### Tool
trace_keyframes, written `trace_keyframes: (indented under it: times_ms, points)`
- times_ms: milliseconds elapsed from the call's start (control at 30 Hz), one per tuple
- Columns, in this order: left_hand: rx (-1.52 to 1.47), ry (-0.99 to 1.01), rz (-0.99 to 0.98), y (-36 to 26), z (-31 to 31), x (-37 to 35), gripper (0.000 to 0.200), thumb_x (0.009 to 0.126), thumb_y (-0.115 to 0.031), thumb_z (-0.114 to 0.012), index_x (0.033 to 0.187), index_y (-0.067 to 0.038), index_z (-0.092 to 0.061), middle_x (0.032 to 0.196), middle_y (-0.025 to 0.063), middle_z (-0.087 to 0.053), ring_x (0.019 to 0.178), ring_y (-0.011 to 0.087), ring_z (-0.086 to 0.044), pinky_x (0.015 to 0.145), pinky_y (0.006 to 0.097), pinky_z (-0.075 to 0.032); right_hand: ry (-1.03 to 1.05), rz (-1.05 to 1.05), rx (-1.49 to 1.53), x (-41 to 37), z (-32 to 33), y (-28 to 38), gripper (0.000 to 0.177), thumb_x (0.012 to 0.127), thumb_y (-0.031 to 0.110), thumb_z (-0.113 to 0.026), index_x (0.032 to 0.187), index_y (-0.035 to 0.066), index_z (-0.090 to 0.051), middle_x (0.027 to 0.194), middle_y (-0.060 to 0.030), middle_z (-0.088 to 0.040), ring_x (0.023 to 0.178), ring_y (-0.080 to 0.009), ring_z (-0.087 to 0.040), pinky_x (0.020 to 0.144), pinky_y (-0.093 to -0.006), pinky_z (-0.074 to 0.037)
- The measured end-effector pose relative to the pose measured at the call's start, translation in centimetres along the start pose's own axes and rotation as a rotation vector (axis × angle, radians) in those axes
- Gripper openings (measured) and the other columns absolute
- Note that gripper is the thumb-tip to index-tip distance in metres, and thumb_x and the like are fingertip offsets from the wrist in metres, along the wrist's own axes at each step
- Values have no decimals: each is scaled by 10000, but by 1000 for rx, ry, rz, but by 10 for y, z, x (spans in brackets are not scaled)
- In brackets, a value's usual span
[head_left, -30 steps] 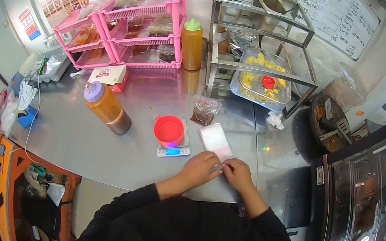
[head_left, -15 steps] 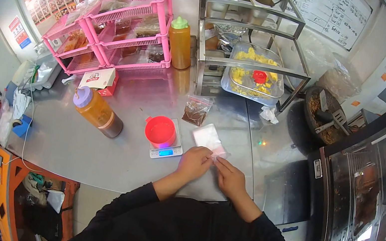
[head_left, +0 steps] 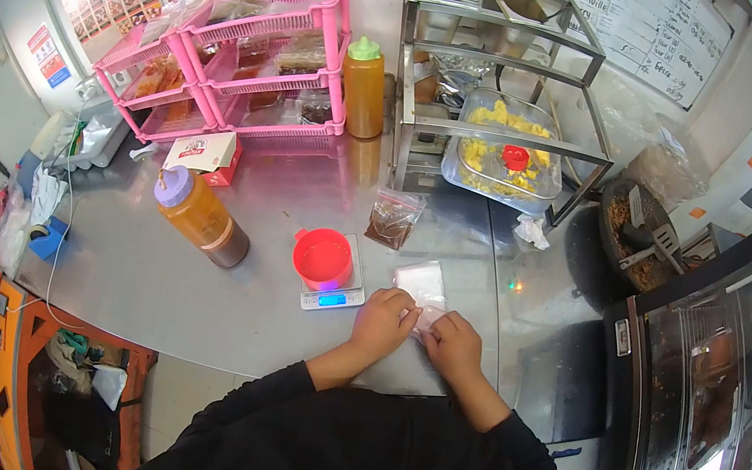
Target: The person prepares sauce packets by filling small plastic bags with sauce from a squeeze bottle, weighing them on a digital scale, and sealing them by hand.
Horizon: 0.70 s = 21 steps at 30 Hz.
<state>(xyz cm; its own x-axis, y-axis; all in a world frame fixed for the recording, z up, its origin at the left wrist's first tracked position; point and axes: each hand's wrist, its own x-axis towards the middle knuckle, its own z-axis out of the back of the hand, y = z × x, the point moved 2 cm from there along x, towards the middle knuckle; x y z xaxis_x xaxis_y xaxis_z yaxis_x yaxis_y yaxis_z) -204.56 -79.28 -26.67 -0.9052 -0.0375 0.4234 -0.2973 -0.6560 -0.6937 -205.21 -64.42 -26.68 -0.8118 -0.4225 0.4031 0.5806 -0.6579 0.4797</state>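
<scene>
Two-Point Fingertip Grip

Head view: Left hand (head_left: 382,320) and right hand (head_left: 457,344) each pinch the near part of a thin, clear plastic bag (head_left: 427,320), fingers curled. The bag lies between them, at the near end of a whitish, flat plastic stack (head_left: 421,284) on the shiny steel table (head_left: 234,321). Whether its mouth is parted cannot be told. Grip lightly; rub the layers apart with the fingertips rather than pulling, since thin film could tear. Keep the left wrist clear of the silver digital scale (head_left: 332,302) bearing the round red plastic cup (head_left: 323,258).
</scene>
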Motion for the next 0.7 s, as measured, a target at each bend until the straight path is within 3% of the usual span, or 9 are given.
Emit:
trace_keyframes:
  times_ms: [100, 200, 300, 400, 433, 467, 500, 567, 700]
  points:
    - [-59, 59, 140, 7, 1, 2, 119, 730, -147, -629, 732, -40, -577, 766, 101, -578, 692, 264, -556, 621, 340, -447, -66, 48, 175, 5, 19, 5, 119, 678, 94, -639, 763, 50, -569, 749, -77, -542, 640, -227, -538, 557, -319, -449]
    - [-150, 138, 203, 11, 5, 2, 147, 739, -166, -635, 776, -30, -591, 771, 115, -579, 641, 238, -561, 591, 329, -451, -375, 74, 286, 12, 36, 6, 106, 711, 79, -620, 803, 49, -574, 764, -85, -555, 617, -220, -536, 567, -301, -447]
    - [-388, 131, 264, 7, 4, 0, 172, 746, -176, -636, 821, -24, -605, 784, 119, -582, 630, 197, -557, 597, 315, -451, -490, -273, 617, 13, 44, 3, 66, 749, 89, -583, 811, 70, -569, 703, -95, -553, 594, -220, -547, 566, -327, -443]
    - [-679, 182, 282, -8, 9, -1, 177, 749, -176, -635, 839, -25, -608, 780, 107, -586, 635, 162, -549, 609, 302, -451, 199, -261, 248, 30, 73, 31, 64, 771, 138, -555, 804, 89, -579, 647, -126, -555, 592, -264, -569, 570, -365, -447]
    - [-765, 205, 271, -14, 19, 0, 176, 749, -175, -635, 841, -27, -608, 776, 101, -588, 637, 152, -546, 613, 297, -450, 359, -98, 140, 31, 66, 32, 91, 760, 166, -564, 782, 79, -579, 642, -138, -555, 590, -280, -566, 561, -367, -447]
    - [-561, 412, 152, -25, 33, 2, 184, 769, -167, -624, 886, -27, -605, 804, 66, -604, 692, 125, -548, 644, 278, -453, 509, 76, 26, 27, 56, 34, 126, 749, 194, -574, 759, 68, -580, 636, -150, -555, 588, -296, -562, 552, -369, -446]
    - [-340, 606, 44, -31, 45, 1, 195, 788, -159, -612, 931, -27, -602, 832, 31, -619, 747, 98, -551, 675, 259, -456, 607, 156, 24, 27, 50, 38, 132, 728, 204, -585, 755, 75, -587, 661, -151, -567, 598, -309, -563, 555, -377, -448]
    - [-459, 644, 80, -6, 35, -20, 214, 741, -197, -644, 898, -53, -615, 726, 70, -610, 650, 129, -547, 630, 283, -450, 759, 250, 63, 27, 38, 45, 134, 696, 206, -601, 759, 87, -601, 702, -149, -584, 628, -315, -571, 575, -379, -457]
    - [-415, 606, 205, 13, 65, -43, 212, 751, -124, -628, 948, -46, -613, 780, 44, -629, 702, 112, -557, 681, 276, -455, 862, 350, 134, 28, 10, 55, 232, 648, 167, -638, 871, 117, -599, 806, -88, -625, 711, -257, -603, 657, -328, -480]
